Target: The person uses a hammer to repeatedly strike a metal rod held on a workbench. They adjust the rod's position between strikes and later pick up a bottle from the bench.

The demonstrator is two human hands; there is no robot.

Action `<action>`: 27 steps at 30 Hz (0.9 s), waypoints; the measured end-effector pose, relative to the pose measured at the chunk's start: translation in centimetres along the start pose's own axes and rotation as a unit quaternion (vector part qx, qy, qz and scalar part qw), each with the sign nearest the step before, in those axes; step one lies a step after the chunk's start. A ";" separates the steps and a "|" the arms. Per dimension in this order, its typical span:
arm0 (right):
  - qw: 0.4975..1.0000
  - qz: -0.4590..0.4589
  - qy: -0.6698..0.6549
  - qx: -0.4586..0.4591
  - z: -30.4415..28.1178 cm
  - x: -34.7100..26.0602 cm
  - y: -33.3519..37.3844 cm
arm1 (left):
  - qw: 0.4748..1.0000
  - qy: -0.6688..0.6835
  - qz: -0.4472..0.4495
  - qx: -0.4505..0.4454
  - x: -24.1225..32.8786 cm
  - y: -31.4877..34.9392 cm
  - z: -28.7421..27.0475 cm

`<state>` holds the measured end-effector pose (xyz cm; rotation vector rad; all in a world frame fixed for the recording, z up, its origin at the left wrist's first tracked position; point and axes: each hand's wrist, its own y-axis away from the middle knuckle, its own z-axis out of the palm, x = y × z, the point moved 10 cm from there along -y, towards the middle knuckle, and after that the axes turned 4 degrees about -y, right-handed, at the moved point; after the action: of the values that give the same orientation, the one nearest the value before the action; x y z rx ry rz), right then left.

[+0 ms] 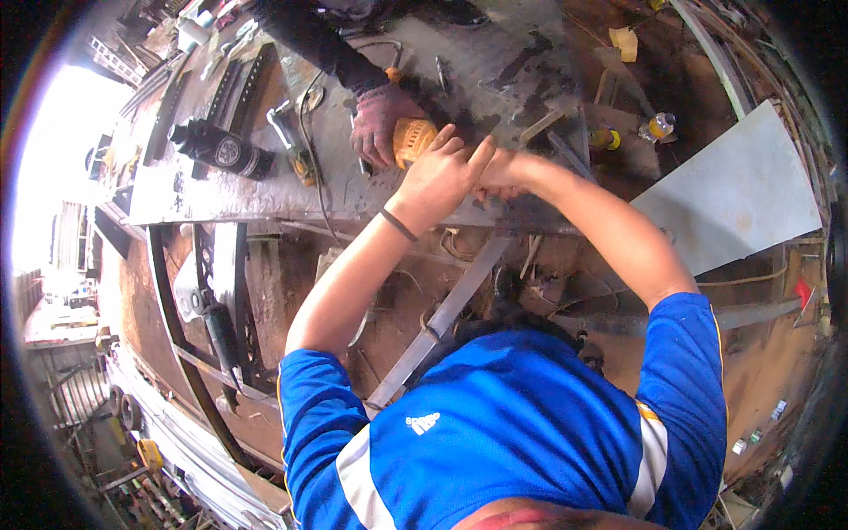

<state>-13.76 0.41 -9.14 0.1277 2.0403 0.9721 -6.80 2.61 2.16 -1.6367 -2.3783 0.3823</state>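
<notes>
My left hand (440, 184), with a dark band at the wrist, is at the near edge of a metal worktable (265, 201). Two of its fingers stretch out and stand apart; the others are hidden. My right hand (503, 174) meets it from the right, its fingers curled, and what they close on, if anything, is hidden. Just beyond my left hand is a yellow power tool (412, 140), its right end covered by that hand. A co-worker's gloved hand (382, 119) grips the tool from the far side.
On the table's left lie a black bottle (221, 148), a second hand tool (296, 150) with a cord, and perforated metal bars (247, 88). A grey metal sheet (733, 199) leans at right, near a clear bottle (658, 126). A metal bar (442, 322) slants below the table edge.
</notes>
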 end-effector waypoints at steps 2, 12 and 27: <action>0.997 -0.014 0.076 0.018 0.3 -2.6 1.7 | 0.993 0.048 -0.013 -0.110 -0.6 -1.4 -0.2; 0.999 -0.011 -0.035 -0.021 -0.1 0.4 0.0 | 0.997 -0.072 0.027 0.030 1.0 -0.7 -1.1; 0.990 -0.019 -0.122 -0.069 0.5 2.2 -2.1 | 0.993 -0.080 -0.021 0.084 0.4 -0.4 1.1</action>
<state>-14.27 0.19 -12.23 0.1274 1.7414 1.0189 -7.70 2.72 1.25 -1.5308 -2.4123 0.7094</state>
